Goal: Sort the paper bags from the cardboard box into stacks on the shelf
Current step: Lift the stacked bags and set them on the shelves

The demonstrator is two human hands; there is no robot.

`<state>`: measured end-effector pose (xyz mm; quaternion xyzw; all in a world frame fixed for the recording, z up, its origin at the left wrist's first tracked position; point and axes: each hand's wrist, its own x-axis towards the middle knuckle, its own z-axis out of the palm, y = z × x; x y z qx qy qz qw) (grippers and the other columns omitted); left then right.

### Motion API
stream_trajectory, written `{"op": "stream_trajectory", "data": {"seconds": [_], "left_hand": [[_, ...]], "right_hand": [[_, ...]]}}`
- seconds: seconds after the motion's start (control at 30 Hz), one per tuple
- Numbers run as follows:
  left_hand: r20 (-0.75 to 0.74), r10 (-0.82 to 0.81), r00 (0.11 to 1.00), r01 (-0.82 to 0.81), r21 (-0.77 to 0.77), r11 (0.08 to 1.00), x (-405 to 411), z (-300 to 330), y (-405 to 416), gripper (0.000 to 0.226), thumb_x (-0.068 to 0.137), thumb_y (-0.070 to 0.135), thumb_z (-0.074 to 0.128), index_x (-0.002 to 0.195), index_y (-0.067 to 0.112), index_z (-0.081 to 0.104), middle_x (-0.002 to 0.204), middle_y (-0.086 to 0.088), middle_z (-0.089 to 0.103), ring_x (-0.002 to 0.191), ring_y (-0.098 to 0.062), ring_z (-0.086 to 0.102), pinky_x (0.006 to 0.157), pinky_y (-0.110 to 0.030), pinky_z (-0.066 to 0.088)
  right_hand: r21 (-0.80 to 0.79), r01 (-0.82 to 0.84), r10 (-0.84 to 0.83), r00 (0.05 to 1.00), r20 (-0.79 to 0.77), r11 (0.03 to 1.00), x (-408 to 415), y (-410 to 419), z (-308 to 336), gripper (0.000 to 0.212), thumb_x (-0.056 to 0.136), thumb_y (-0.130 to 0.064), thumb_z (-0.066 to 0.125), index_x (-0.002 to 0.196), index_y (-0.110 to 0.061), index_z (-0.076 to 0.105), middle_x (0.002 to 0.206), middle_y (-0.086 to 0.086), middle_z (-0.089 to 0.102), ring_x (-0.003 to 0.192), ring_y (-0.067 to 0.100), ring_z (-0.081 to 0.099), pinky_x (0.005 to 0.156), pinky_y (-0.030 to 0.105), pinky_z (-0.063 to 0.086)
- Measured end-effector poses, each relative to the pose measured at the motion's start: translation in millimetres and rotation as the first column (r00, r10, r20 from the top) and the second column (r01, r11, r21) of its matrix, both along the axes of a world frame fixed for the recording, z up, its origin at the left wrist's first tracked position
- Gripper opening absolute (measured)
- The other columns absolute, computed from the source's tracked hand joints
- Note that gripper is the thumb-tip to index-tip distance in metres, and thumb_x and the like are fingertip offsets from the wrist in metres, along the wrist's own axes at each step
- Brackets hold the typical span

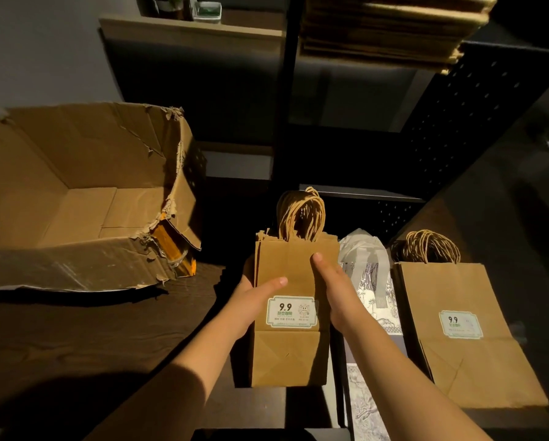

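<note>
A stack of small brown paper bags with twisted paper handles and a "9.9" label is held flat in the lower middle. My left hand grips its left edge, thumb lying on top. My right hand holds the right edge, thumb across the top face and fingers hidden behind the edge. The torn cardboard box stands open at the left with no bags visible inside. A second stack of larger brown labelled bags lies at the right. White patterned bags lie between the two brown stacks.
A black metal shelf with pegboard sides rises behind the bags. On an upper level sits another pile of brown bags. The box rests on a dark wooden table. A wooden ledge with small pots is at the top.
</note>
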<state>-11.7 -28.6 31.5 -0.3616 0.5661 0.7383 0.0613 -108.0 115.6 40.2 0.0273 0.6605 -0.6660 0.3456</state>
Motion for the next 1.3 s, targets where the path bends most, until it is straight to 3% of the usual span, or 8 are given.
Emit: {"op": "stream_trajectory", "data": {"seconds": [0.23,0.4,0.53,0.7,0.93,1.1,1.2,1.3], "left_hand": [[-0.111,-0.141,0.984,0.126,-0.131,0.983,-16.3,29.0,-15.5,0.065,0.068,0.034,0.082,0.126,0.021,0.055,0.115,-0.001,0.07,0.105,-0.017,0.067,0.096,-0.045,0.052],[-0.174,-0.098,0.98,0.08,-0.11,0.991,-17.3,38.5,-12.2,0.048,0.066,0.037,0.082,0.108,0.027,0.06,0.11,-0.004,0.07,0.105,-0.022,0.066,0.095,-0.045,0.051],[-0.194,-0.063,0.979,0.046,-0.086,0.995,-12.0,35.3,-10.1,0.062,0.058,0.046,0.078,0.113,0.027,0.057,0.11,-0.003,0.07,0.103,-0.021,0.067,0.096,-0.049,0.051],[-0.234,-0.04,0.971,0.02,-0.088,0.996,1.5,24.1,-5.1,0.062,0.06,0.036,0.08,0.114,0.031,0.049,0.112,-0.005,0.069,0.104,-0.022,0.066,0.091,-0.042,0.053],[-0.304,0.017,0.953,-0.052,-0.107,0.993,7.3,26.5,-11.8,0.095,0.048,0.04,0.086,0.13,0.01,0.047,0.108,-0.007,0.07,0.095,-0.016,0.07,0.081,-0.033,0.057],[-0.398,-0.082,0.914,-0.022,-0.249,0.968,11.9,33.9,-27.5,0.076,0.071,0.014,0.083,0.126,0.035,0.035,0.115,0.004,0.062,0.094,0.004,0.065,0.076,-0.011,0.051],[-0.363,-0.16,0.918,0.042,-0.311,0.95,18.2,28.4,-35.2,0.088,0.061,0.032,0.09,0.125,0.048,0.031,0.123,0.01,0.057,0.107,0.003,0.061,0.088,-0.018,0.049],[-0.347,-0.191,0.918,0.066,-0.342,0.937,27.1,22.3,-39.5,0.097,0.053,0.039,0.087,0.128,0.054,0.026,0.131,0.012,0.053,0.117,-0.001,0.056,0.097,-0.026,0.047]], "right_hand": [[-0.1,-0.008,-0.003,0.994,-0.11,0.995,-11.1,-0.4,17.1,0.085,0.062,-0.059,0.075,0.133,-0.024,0.045,0.124,0.008,0.064,0.107,0.024,0.066,0.092,0.045,0.054],[-0.131,-0.031,0.004,0.979,-0.203,0.991,-6.0,1.3,19.4,0.099,0.053,-0.069,0.079,0.133,-0.026,0.043,0.125,0.006,0.063,0.113,0.023,0.063,0.095,0.044,0.053],[-0.145,-0.053,0.023,0.979,-0.203,0.988,3.8,4.7,14.9,0.095,0.053,-0.067,0.081,0.13,-0.026,0.044,0.125,0.009,0.062,0.113,0.024,0.063,0.095,0.044,0.052],[-0.156,-0.067,0.036,0.98,-0.196,0.985,16.0,10.6,11.6,0.094,0.051,-0.064,0.084,0.127,-0.026,0.045,0.123,0.009,0.063,0.112,0.024,0.064,0.091,0.041,0.054],[-0.129,-0.126,0.083,0.952,-0.294,0.984,15.2,5.1,29.5,0.101,0.05,-0.066,0.083,0.131,-0.021,0.042,0.122,0.005,0.062,0.115,0.022,0.061,0.095,0.038,0.052],[-0.067,-0.207,0.171,0.922,-0.348,0.976,13.2,-0.9,38.0,0.107,0.052,-0.066,0.082,0.135,-0.014,0.04,0.121,0.007,0.063,0.112,0.02,0.063,0.091,0.032,0.053],[-0.051,-0.229,0.2,0.924,-0.326,0.972,20.2,-1.0,32.3,0.107,0.049,-0.067,0.082,0.134,-0.017,0.041,0.116,-0.001,0.066,0.107,0.012,0.065,0.083,0.021,0.052],[-0.059,-0.246,0.22,0.935,-0.278,0.968,28.3,-0.5,20.3,0.1,0.054,-0.058,0.084,0.137,-0.026,0.037,0.12,-0.004,0.065,0.114,0.015,0.062,0.089,0.026,0.052]]}}
